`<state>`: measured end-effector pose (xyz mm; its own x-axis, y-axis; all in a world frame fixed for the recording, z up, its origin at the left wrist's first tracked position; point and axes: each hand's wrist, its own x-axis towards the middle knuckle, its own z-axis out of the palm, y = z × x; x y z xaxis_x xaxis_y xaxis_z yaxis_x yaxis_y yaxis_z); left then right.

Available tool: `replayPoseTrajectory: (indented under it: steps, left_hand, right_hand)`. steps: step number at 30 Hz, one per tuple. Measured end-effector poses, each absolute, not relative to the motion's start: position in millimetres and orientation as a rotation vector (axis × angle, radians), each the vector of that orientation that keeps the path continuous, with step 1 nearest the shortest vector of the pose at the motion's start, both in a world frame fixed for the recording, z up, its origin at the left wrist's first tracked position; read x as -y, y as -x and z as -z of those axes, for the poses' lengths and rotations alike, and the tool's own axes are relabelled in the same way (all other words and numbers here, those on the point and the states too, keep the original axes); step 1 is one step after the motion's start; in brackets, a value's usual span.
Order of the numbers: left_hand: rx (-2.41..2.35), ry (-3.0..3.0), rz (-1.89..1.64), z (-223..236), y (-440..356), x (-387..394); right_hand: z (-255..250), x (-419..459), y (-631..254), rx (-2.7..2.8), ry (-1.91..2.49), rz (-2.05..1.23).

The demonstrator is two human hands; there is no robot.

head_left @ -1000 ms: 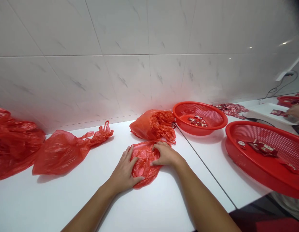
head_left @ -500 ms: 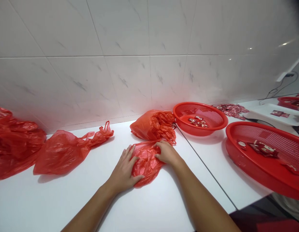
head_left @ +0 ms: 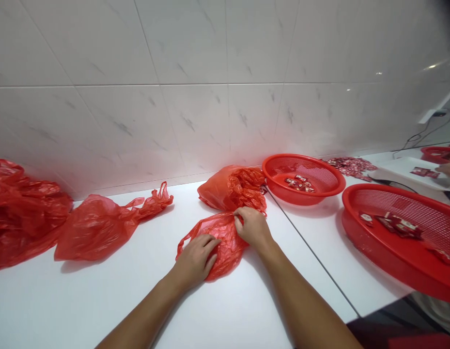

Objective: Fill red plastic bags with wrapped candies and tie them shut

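A thin red plastic bag (head_left: 226, 242) lies crumpled and spread on the white table in front of me, its mouth facing up. My right hand (head_left: 252, 228) pinches the bag's upper right rim between thumb and fingers. On the lower left side, my left hand (head_left: 196, 259) has its fingers curled over the bag's edge, gripping the film. One handle loop pokes out to the left past that hand. Just behind lies a fuller red bag (head_left: 221, 186), bunched at its right end. To the left rests a tied red bag (head_left: 97, 230) with its knotted handles pointing right.
A heap of red bags (head_left: 24, 218) fills the far left. On the right stand a round red basket (head_left: 301, 196) and a larger red basket (head_left: 384, 252), both holding small packets. Loose packets (head_left: 350, 167) and a white tray (head_left: 399, 167) lie behind. A person's hand (head_left: 449, 168) shows at the right edge.
My left hand has gone from spread fingers to curled ones and drawn the bag's left side outward, so a handle loop shows. My right fingers have closed on the rim. Another person's hand has appeared at right.
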<state>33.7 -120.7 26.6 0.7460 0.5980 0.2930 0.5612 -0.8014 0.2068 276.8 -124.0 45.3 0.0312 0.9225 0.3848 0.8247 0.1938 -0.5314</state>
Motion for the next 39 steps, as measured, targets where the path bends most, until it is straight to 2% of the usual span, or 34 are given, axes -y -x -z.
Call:
replayPoseTrajectory:
  steps: [4, 10, 24, 30, 34, 36, 39]
  left_hand:
    - [-0.968, -2.877, -0.517, -26.2, -32.1, 120.8]
    - [-1.041, -2.926, -0.591, -19.9, -24.7, 112.7]
    - [-1.101, -2.943, -0.574, -27.1, -26.5, 126.6]
    - [-1.112, -2.947, -0.585, -24.3, -25.2, 123.3]
    - [-1.099, -2.925, -0.572, -24.8, -25.3, 122.1]
    - [-1.100, -2.927, -0.556, -24.5, -25.2, 121.1]
    - [-1.100, -2.941, -0.562, -23.5, -25.2, 119.3]
  right_hand:
    - [-43.8, 131.6, -266.7, 1.933, 1.441, -0.367]
    - [-30.6, 132.1, -270.0, 2.111, 1.667, -0.698]
    - [-37.5, 135.9, -276.4, 2.137, 1.726, -0.705]
    - [-69.8, 146.8, -273.2, 2.059, 1.686, -0.473]
    - [-106.7, 190.6, -314.8, 1.727, 1.631, -0.229]
    - [-112.9, 223.6, -362.1, 1.516, 1.794, -0.032]
    - [-96.2, 276.7, -454.0, 1.306, 2.248, 0.221]
